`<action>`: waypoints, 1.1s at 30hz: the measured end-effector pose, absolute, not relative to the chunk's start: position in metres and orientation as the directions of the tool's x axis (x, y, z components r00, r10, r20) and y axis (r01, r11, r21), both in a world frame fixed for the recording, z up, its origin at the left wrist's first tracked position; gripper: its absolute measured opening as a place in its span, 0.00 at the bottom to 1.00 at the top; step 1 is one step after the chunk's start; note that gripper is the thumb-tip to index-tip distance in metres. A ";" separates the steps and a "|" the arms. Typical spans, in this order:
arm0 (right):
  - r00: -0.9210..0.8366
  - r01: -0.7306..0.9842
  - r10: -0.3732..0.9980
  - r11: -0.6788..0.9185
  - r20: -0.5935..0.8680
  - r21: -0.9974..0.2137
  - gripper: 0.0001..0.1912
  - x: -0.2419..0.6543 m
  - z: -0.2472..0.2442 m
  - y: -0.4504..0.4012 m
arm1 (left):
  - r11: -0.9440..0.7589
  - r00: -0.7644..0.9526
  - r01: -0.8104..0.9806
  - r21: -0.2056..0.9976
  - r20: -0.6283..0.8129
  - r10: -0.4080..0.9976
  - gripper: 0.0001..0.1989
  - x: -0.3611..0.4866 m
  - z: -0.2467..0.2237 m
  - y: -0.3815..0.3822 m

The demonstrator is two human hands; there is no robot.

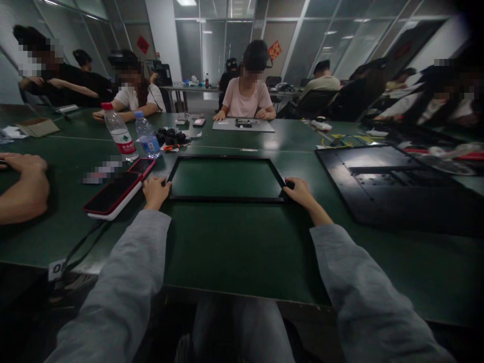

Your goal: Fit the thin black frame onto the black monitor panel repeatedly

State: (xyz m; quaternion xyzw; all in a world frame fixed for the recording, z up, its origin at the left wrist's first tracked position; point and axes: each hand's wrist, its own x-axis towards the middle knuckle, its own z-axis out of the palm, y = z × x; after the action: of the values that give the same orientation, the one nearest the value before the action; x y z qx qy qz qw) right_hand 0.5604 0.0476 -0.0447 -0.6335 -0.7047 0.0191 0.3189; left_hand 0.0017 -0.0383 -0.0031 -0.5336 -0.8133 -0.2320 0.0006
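A thin black rectangular frame (227, 200), like a screen bezel, is before me on the green table, its middle open. My left hand (157, 192) is closed around its left side, near the front corner. On the opposite side my right hand (298, 191) grips the right edge, thumb on top, with something small and dark at the fingertips. Both hands' undersides are hidden. Just left of my left hand lies a phone in a red case (113, 192) on a white block. To the right sits a large black panel (385, 186) with a recessed slot.
Two plastic bottles, one red-capped (120, 133) and one blue-capped (147, 136), stand at the back left beside several black round items (172, 137). Another person's arm (24, 189) rests at the left. Across the table a person in pink (248, 98) sits at a grey panel (223, 126).
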 end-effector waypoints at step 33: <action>0.309 0.730 0.815 0.127 0.490 -0.671 0.19 0.527 -0.017 0.017 | 0.117 -0.367 0.847 0.518 0.411 0.835 0.30 0.014 0.007 -0.037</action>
State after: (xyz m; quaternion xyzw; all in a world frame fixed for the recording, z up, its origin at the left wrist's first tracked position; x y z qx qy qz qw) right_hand 0.5268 0.0175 -0.0173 -0.6591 -0.5861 0.0452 0.4691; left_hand 0.0143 -0.0373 0.0065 -0.5626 -0.7474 -0.3533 0.0087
